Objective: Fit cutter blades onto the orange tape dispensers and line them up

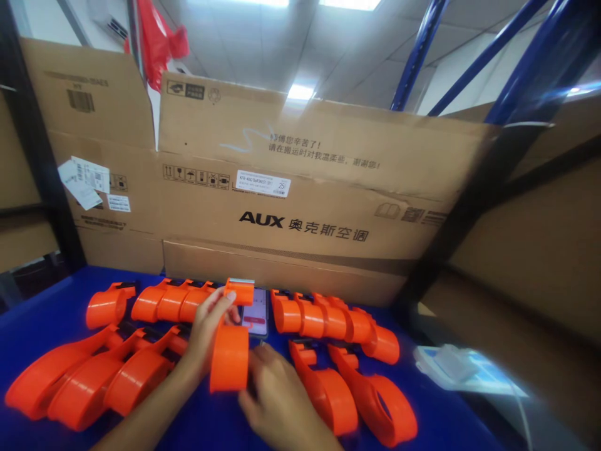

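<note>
L hand (206, 329) grasps orange tape dispenser (230, 351), upright on blue table (61, 307), centre front. R hand (277, 394) touches its base; finger state unclear. Phone (256, 313) just behind; more dispensers (323, 319) both sides.

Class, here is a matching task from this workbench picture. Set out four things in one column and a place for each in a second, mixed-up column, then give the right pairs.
Things:
1. orange tape dispenser
2. phone
3. AUX cardboard box
4. white pad

Places:
A. standing at the back of the blue table
B. held upright between the left hand and right hand
C. at the right edge of the table
D. lying flat behind the held dispenser, screen lit

Pairs: 1-B, 2-D, 3-A, 4-C
</note>
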The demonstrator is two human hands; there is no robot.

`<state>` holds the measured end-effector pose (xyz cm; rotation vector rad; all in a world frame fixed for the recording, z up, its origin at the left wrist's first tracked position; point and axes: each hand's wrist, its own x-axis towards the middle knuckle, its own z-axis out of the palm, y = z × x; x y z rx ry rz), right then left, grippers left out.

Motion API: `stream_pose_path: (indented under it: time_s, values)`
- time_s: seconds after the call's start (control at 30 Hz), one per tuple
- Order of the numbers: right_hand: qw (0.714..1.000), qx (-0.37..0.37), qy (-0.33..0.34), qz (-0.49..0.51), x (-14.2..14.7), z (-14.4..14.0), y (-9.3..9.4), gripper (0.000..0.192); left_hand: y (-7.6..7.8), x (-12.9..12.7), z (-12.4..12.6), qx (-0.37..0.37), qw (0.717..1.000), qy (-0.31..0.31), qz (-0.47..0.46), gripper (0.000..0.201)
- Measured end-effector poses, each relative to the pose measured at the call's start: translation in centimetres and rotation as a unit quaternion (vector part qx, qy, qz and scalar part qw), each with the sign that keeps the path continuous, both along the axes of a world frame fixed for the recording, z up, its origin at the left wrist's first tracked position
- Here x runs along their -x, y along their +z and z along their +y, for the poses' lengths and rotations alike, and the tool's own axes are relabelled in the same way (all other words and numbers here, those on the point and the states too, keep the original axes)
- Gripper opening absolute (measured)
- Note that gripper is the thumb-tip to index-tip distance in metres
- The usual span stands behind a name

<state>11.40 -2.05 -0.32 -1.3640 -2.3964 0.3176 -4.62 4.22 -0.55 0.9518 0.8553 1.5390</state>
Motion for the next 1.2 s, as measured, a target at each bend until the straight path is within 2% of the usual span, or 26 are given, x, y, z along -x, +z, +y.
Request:
stream_pose_path:
  time_s: [0.1,0.17,0.3,0.43,0.53,0.7,0.93,1.1,1.2]
  values:
    - [0.993,-0.054,-0.096,0.03,-1.5,0.7,0.7,0.019,-0.5,0.0,0.2,-0.012,1.0,0.0,0.01,0.033]
    - [0.983,-0.105,-0.132,0.067,-2.6,1.1,1.2,0.022,-0.7,-0.3,0.0,-0.024,0.999,-0.006,0.029,0.03]
    - [0.964,-0.186,-0.103,0.157,-4.2,1.6,2.0,0.027,-0.5,-1.6,-1.1,-0.05,0.995,-0.054,0.075,0.029]
    - [0.954,-0.215,-0.064,0.199,-4.5,1.7,2.4,0.025,-0.3,-2.8,-2.5,-0.036,0.992,-0.106,0.064,0.04]
    - [0.954,-0.212,-0.05,0.207,-4.4,1.7,2.5,0.025,-0.3,-3.1,-3.0,-0.044,0.988,-0.136,0.063,0.038]
    - [0.953,-0.218,-0.039,0.206,-4.2,1.7,2.4,0.025,-0.3,-3.2,-3.4,-0.057,0.986,-0.149,0.046,0.035]
    - [0.958,-0.201,-0.039,0.2,-3.9,1.4,2.2,0.027,-1.1,-3.4,-3.3,-0.037,0.987,-0.156,0.028,0.046]
    - [0.977,-0.114,0.031,0.177,-4.4,0.4,3.8,0.041,-1.5,-3.4,-3.2,0.014,0.987,-0.151,0.043,0.039]
    - [0.971,-0.091,0.006,0.222,-6.0,0.6,4.9,0.038,-1.4,-3.4,-3.2,0.045,0.987,-0.155,0.029,0.031]
